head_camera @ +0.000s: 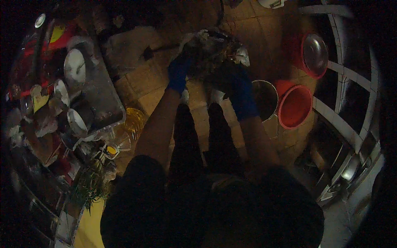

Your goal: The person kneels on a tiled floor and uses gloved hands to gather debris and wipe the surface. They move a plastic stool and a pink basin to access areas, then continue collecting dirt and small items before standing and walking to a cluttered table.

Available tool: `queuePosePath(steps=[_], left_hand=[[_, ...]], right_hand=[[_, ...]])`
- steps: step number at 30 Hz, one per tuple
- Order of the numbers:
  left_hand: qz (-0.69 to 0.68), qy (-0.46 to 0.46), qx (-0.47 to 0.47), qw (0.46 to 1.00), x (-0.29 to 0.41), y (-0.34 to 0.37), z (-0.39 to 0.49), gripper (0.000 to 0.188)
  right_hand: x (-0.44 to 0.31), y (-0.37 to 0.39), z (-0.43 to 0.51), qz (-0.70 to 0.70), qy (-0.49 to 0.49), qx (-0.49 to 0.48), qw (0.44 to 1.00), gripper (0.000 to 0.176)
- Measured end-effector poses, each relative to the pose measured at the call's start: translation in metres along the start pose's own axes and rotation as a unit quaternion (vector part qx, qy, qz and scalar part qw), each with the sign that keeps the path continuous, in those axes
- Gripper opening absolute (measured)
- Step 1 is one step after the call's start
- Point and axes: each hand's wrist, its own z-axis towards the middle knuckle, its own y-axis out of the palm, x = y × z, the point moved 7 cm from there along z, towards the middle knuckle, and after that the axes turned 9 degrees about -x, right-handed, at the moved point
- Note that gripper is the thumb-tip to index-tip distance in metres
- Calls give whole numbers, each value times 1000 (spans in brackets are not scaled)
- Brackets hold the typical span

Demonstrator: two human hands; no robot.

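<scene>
A dark plastic bag (211, 51) with mixed rubbish in it sits in front of me, over the tiled floor. Pale crumpled wrapping (242, 56) shows on its right side. My left hand (179, 73), in a blue glove, grips the bag's near left edge. On the near right side is my right hand (243, 93), gloved in blue too. Its fingers merge into the dark by the bag, so their grip cannot be made out. My two shoes (217, 96) stand just behind the bag.
To the right stand a bucket (265, 100), a red bucket (295, 107) and another red bucket with a metal bowl (315, 52), beside a metal rack (338, 69). At left, a grey tray (107, 108) and white bowls (77, 121) crowd a surface near a yellow basket (135, 121).
</scene>
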Motion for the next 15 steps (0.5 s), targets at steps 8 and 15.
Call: queuePosePath(steps=[8,15], left_hand=[[-26,-61,0,998,26,-3,-31,33],[22,73,55,996,47,-6,-60,20]], right_hand=[[-59,-6,-28,36,-4,-41,998,36],[-117,29,-19,9,-26,-107,994,37]])
